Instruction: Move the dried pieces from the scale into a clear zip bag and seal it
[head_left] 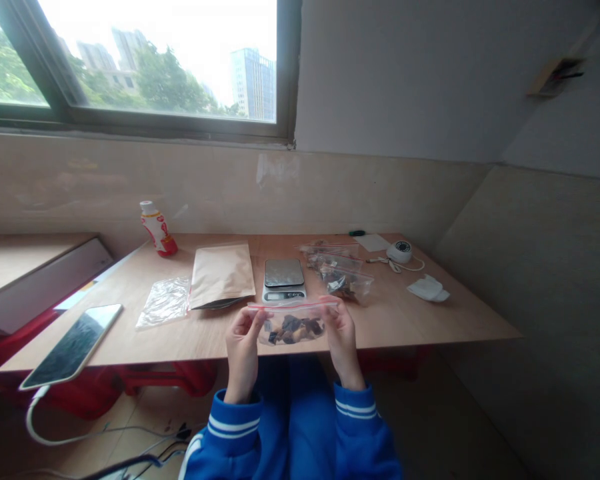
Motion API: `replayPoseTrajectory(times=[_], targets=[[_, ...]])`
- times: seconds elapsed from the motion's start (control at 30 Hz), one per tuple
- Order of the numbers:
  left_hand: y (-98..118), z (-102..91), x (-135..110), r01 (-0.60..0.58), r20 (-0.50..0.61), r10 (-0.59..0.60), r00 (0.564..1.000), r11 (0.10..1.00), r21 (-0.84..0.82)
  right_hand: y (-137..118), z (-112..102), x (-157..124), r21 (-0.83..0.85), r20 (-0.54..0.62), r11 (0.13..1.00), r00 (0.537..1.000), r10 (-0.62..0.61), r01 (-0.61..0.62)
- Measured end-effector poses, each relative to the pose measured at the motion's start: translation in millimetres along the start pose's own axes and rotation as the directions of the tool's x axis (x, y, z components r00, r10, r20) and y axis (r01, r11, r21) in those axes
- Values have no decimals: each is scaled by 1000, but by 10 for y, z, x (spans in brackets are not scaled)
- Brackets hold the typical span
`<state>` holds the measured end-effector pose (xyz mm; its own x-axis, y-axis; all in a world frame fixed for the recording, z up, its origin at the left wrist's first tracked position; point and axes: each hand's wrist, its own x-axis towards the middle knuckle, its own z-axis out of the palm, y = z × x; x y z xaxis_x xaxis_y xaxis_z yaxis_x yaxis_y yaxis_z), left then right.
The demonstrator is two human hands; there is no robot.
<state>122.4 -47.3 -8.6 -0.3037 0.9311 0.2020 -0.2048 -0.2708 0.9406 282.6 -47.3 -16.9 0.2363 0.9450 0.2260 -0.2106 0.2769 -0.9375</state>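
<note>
Both hands hold up a small clear zip bag (293,324) with dark dried pieces inside, just over the near edge of the wooden table (430,320). My left hand (243,347) pinches the bag's left end at the red zip strip. My right hand (341,337) pinches the right end. Straight behind the bag stands a small digital kitchen scale (283,279). Filled zip bags (340,270) lie in a pile to the scale's right. A brown paper pouch (222,275) lies flat to the scale's left, with an empty clear bag (164,301) beside it.
A phone (73,343) on a white cable lies at the table's left front. A red and white bottle (157,229) stands at the back left. At the back right are a round white device (400,251), a white paper (373,242) and a crumpled tissue (429,289). Walls close in behind and right.
</note>
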Motion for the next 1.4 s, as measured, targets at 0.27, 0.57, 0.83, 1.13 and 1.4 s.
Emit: replayPoseTrajectory(times=[0.27,0.57,0.83,1.13,1.4], targets=[[-68,-58,11,-72,-33,73,997,997,42,97,-5,24,-48,25,998,999,-29,30],[-63,-52,-17,-5,-65,-1,998,997,-83,60,-31,27,-49,12,999,1000,-11,11],[-59,-38,-26,-33,-65,31,997,999,-41,10,10,-5,-58,31,998,999,-9,10],[-74,-57,-6,2,75,10,997,988,-154,37,-3,3,-59,-4,998,1000,-23,22],[-61,-84,-8,-38,-19,36,999,995,-88,32,5,4,-93,11,994,998,-56,56]])
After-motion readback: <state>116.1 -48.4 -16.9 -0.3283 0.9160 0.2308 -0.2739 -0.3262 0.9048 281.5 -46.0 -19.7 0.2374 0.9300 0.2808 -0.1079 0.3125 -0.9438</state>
